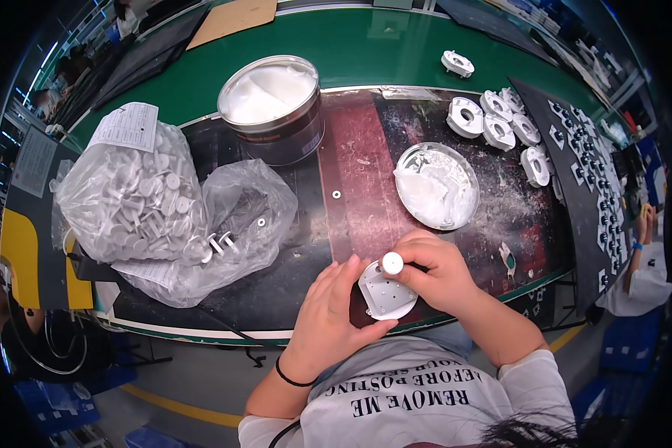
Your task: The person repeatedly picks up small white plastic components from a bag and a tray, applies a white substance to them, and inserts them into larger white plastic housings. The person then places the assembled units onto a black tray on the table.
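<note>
Left hand [328, 317] cupped around a pale plastic plate [386, 293], fingers grasping its left and lower edge, just above the near edge of the bench [366, 45]. Right hand [437, 272] closed at the plate's upper right, fingers [418, 246] pinching a small white round-headed peg [391, 262] pressed against the plate's top. Black band [295, 379] around the left wrist.

Beyond the hands, on a dark scuffed mat [358, 160], a shallow round dish [436, 185] of white paste. Farther back, an open metal can [272, 108] lined with white plastic. To the left, a clear bag [131, 198] stuffed with white pegs, with a paper label on top; beside it a second, nearly empty bag [243, 216] with a few pegs at its mouth. To the right of the dish, a cluster of white housings [496, 123] near the mat's far corner, one more lying apart on the green surface. Along the right side, a black tray [590, 164] set with rows of small white parts. At the far right, another person's arm [642, 231], well apart from the plate.
</note>
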Available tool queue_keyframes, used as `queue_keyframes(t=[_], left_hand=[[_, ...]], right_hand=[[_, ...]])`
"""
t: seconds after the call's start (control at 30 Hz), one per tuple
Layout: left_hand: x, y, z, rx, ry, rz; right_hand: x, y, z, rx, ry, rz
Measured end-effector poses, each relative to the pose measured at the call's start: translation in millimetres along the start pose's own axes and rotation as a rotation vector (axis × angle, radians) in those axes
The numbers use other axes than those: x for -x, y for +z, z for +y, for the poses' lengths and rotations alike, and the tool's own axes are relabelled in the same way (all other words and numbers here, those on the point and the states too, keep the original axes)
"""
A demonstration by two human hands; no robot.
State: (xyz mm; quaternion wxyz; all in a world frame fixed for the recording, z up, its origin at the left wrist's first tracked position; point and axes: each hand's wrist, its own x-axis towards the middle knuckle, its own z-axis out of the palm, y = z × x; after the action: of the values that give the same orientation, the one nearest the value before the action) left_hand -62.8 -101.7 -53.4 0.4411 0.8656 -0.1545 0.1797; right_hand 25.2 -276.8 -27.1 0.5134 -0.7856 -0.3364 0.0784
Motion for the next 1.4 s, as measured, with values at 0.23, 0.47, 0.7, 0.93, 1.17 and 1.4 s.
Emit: queue_keyframes(t=[0.23, 0.47, 0.7, 0.93, 1.17, 1.4], left_hand=[[-1.2, 1.9, -1.8, -0.007, 0.023, -0.003], [-7.5, 0.7, 7.4, -0.084, -0.01, -0.05], [-65.1, -30.0, 12.4, -0.089, -0.031, 0.003], [-237.5, 18.5, -23.7, -0.214, -0.092, 0.07], [-319.6, 56.3, -138.4, -0.297, -0.272, 0.283], [-336.9, 80.9, -111.9, -0.715, -0.253, 0.277]], right_hand=[[9.7, -7.5, -5.9, 0.033, 0.031, 0.014], [56.6, -50.2, 8.9, 0.057, 0.02, 0.135], [92.9, -84.6, 30.1, 0.126, -0.032, 0.334], [96.1, -88.4, 42.6, 0.108, -0.104, 0.338], [97.1, -97.1, 47.6, 0.026, -0.141, 0.316], [102.9, -100.6, 51.3, -0.074, -0.151, 0.344]])
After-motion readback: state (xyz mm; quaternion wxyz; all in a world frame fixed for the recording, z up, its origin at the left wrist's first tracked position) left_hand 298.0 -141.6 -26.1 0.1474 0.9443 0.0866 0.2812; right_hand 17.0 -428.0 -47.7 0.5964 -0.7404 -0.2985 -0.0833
